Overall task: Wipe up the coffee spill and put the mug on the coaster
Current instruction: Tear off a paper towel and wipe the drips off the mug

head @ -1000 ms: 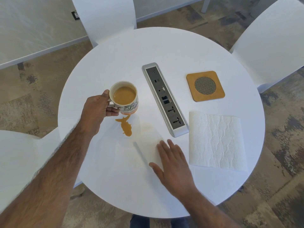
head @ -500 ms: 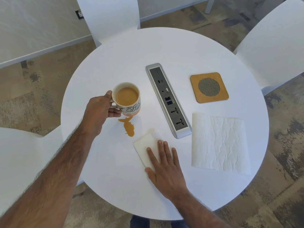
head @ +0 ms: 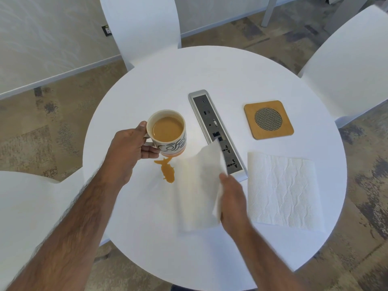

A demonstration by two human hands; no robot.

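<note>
I see 1 round white table (head: pixel 210 76) w/ 3 white chairs around it: one at the far edge (head: pixel 142 24), one far right (head: pixel 348 66), one near left (head: pixel 31 206). Carpet underneath is patterned tan and grey.

On the tabletop, by size: 2 paper towels. One flat towel sheet (head: pixel 283 190) lies spread out on the right side, just beside the near end of the power strip. The other, the held paper towel (head: pixel 197 190), is lifted off the surface and blurred; its top corner overlaps the power strip in my view. 1 silver power/data strip (head: pixel 216 131) runs down the table's centre, sockets and ports on top. 1 square cork coaster (head: pixel 268 119) w/ a round mesh centre sits right of the strip, nothing on it, well apart from the mug.

1 mug (head: pixel 168 133), white w/ black lettering and an orange base band, approx. three-quarters full of milky coffee. It's left of the strip; can't tell if the base touches the table. 1 coffee spill (head: pixel 167 171), a narrow tan puddle, starts right below the mug and runs toward me, just left of the held towel.

Left hand (head: pixel 130 150): fingers curled through the mug handle, thumb on the rim. Right hand (head: pixel 231 198): fingers pinched closed on the held towel's right edge.
</note>
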